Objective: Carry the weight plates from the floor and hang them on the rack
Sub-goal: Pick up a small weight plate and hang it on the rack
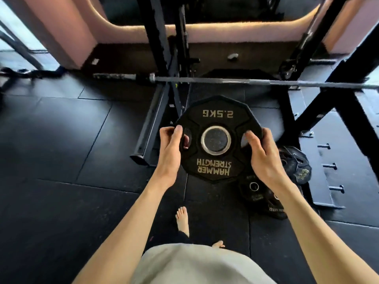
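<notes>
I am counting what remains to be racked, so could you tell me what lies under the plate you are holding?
Below the held 2.5 kg plate lies black floor matting; more plates sit lower right, partly covered by the right hand, so their count is unclear.

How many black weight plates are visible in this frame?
At least 3: one black 2.5 kg weight plate held in both hands, one small plate on the floor below it, one by the rack base. The floor pile may hide more.
</notes>
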